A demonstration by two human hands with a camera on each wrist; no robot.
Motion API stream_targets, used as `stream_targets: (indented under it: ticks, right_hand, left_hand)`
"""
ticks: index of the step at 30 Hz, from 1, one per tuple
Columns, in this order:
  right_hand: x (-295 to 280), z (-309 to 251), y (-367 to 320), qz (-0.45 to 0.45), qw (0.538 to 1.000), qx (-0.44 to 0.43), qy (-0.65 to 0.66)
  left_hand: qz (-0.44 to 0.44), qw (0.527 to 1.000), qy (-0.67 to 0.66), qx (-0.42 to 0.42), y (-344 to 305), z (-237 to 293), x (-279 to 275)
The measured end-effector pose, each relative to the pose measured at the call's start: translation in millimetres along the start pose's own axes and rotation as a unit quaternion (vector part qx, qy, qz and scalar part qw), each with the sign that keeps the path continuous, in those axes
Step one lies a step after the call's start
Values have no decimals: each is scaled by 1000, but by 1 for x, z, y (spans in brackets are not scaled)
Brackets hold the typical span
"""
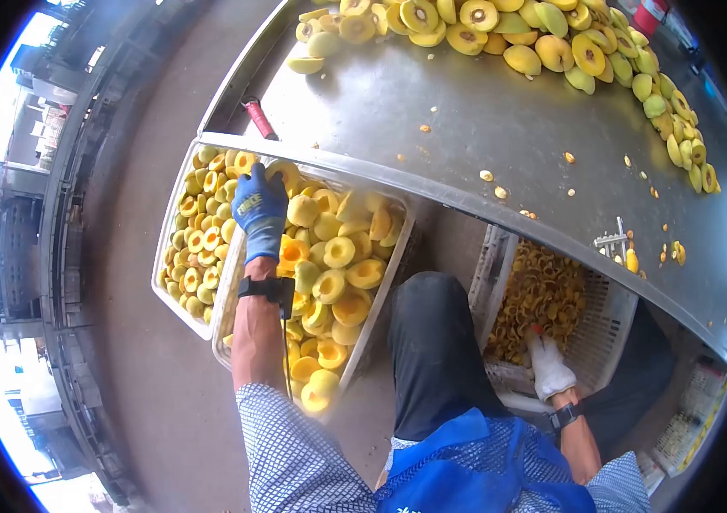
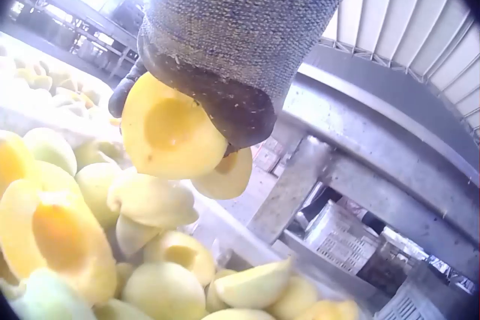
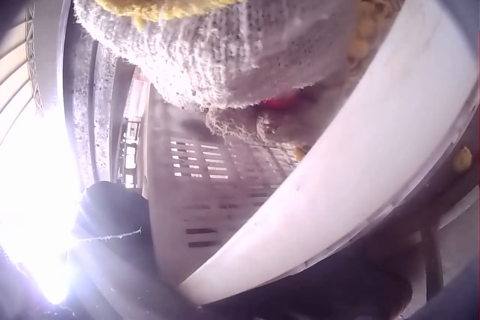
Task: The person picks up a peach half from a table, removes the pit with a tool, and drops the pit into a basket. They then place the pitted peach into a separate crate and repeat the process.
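Note:
My left hand [image 1: 259, 209], in a blue-and-grey glove, is over the far end of a white crate [image 1: 378, 329] full of halved yellow peaches. Between its dark-coated fingers it grips a peach half [image 2: 169, 129], cut face showing its pit hollow; a second peach half [image 2: 225, 175] shows just below the fingers. My right hand [image 1: 549, 368], in a white knitted glove, hangs low over a slatted basket [image 1: 616, 338] of brown-yellow scraps [image 1: 543, 291]. A small red handle-like piece [image 1: 536, 328] shows at its fingers; the rest is hidden by the glove.
Another crate [image 1: 164, 265] of peach halves adjoins on the left. Above, the metal table [image 1: 363, 111] has a raised edge, a red-handled tool [image 1: 259, 118], scattered pits and a heap of halved peaches [image 1: 552, 51]. My knee [image 1: 432, 333] stands between crate and basket.

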State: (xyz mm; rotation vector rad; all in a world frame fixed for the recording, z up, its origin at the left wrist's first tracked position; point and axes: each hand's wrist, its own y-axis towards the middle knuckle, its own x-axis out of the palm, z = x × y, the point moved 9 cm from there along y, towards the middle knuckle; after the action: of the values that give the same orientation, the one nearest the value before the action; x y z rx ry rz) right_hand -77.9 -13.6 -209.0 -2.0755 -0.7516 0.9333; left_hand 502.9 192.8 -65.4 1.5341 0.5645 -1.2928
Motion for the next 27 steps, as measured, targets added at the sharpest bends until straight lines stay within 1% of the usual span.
stream_targets:
  ticks: [1,2,3,4,5,6,7,8,9,10,11,13,14,16,17,18,19,20,21,22,24,25,26,27]
  right_hand:
    - [4,-3,1,-3,1000,-5,-11]
    - [10,-9,5,-8,995,-90,-40]
    - [13,-7,11,-14,982,-176,-71]
    - [13,-9,13,-24,982,-175,-68]
    - [13,-13,15,-35,982,-173,-64]
    - [16,-14,11,-48,995,-80,-21]
    - [20,-8,7,-62,998,13,22]
    - [16,-1,18,-42,999,-22,0]
    - [17,6,30,-25,998,-60,-23]
    - [16,21,39,-25,997,-61,-30]
    - [20,13,32,-25,997,-62,-38]
    - [25,-6,8,-53,999,-3,-13]
    - [24,-14,-3,-53,998,-11,-24]
    - [19,-23,-14,-35,999,-27,-22]
    - [15,-8,-8,-40,998,14,-35]
    - [8,-7,-10,-25,998,9,-55]
    - [4,-7,-11,-13,997,4,-74]
    - [4,-6,-14,-2,996,-1,-91]
    - [8,-8,-10,-16,988,-40,-148]
    - [8,-6,-2,-32,974,-79,-212]
    - [7,1,11,-39,944,-154,-288]
    - [10,-2,10,-27,935,-193,-295]
    - [10,1,14,-24,941,-182,-283]
    - [12,-3,11,-20,947,-171,-271]
  left_hand:
    - [-1,999,47,29,-2,7,8]
    - [-3,994,93,56,-9,16,23]
    - [-80,989,104,75,-21,18,55]
    - [-122,992,2,29,-28,15,62]
    - [-127,989,-35,65,-37,21,59]
    - [-131,983,-71,104,-49,27,52]
    - [-135,978,-93,129,-64,26,57]
    - [-137,972,-116,154,-77,25,62]
    - [-197,968,-62,140,-87,25,61]
    - [-211,965,-62,140,-88,27,57]
    - [-230,962,-59,135,-89,23,54]
    - [-248,960,-45,120,-86,10,58]
    - [-196,971,-38,134,-84,9,47]
    - [-154,985,-13,77,-83,-16,34]
    - [-133,985,68,91,-85,-34,33]
    - [-152,982,73,87,-90,-51,20]
    - [-157,985,65,-9,-93,-82,18]
    - [-109,993,35,-22,-98,-106,14]
    - [-116,988,103,-26,-100,-117,7]
    - [-179,973,117,-87,-99,-141,10]
    - [-217,959,162,-81,-109,-171,11]
    - [-207,960,168,-84,-111,-169,2]
    - [-197,961,175,-86,-112,-168,-5]
    - [-208,965,124,-101,-114,-181,11]
